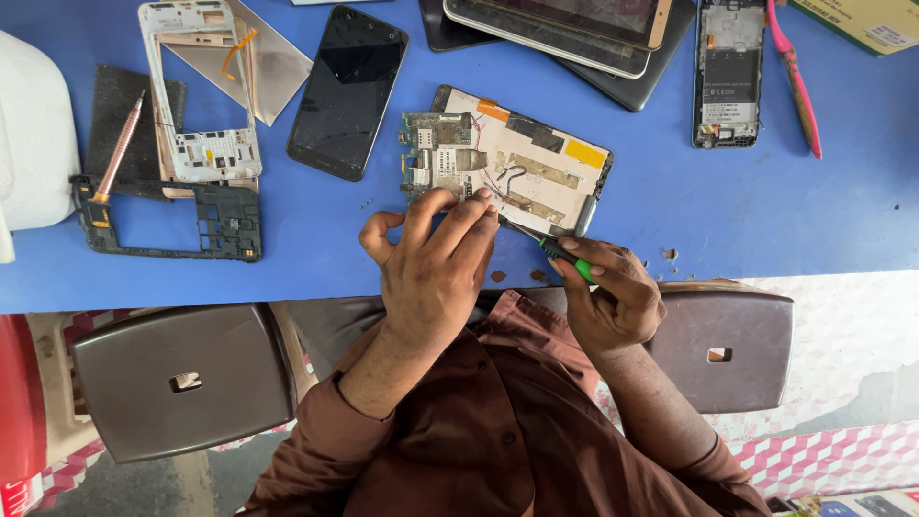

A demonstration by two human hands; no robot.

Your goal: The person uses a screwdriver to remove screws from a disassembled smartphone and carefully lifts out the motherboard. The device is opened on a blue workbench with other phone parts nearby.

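The opened phone (512,163) lies tilted on the blue bench (785,211), just at its near edge, back cover off, with its circuit board (438,153) and pale inner plate showing. The left hand (436,273) rests on the phone's lower edge, fingers (469,213) curled down and pressing beside the circuit board to pin the phone in place. The right hand (613,292) has its fingers clenched around a green-handled screwdriver (550,244), whose thin dark tip points in under the left fingertips, near the board's lower corner.

To do this well, the tip wants to sit square in the screw, with light downward pressure and the left hand holding the phone flat so it cannot pivot on the bench. The thin wires near the board look fragile, so a slip of the tip could nick them.

Further off lie a black phone (347,91), a white frame (196,96), a black frame (172,220) and a pink tool (793,72).
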